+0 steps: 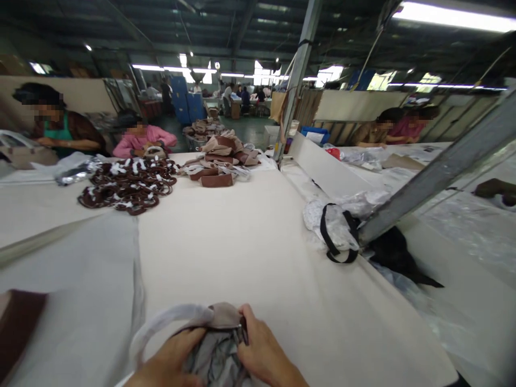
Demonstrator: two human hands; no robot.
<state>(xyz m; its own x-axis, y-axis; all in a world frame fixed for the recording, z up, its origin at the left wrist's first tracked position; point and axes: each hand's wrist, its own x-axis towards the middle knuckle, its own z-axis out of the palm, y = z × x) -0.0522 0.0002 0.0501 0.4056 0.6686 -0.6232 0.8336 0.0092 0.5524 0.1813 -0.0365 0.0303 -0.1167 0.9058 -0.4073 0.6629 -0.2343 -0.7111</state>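
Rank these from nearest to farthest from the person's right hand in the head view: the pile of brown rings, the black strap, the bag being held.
1. Bag, touching the right hand.
2. Black strap, right, mid-table.
3. Pile of brown rings, far left.

A long pale tabletop [250, 236] runs toward a cream partition wall [80, 94]. Strip lights [455, 16] hang under a dark metal roof [209, 21]. A grey steel post [300, 59] rises mid-room; blue cabinets [185, 102] stand on the green floor [250, 129].
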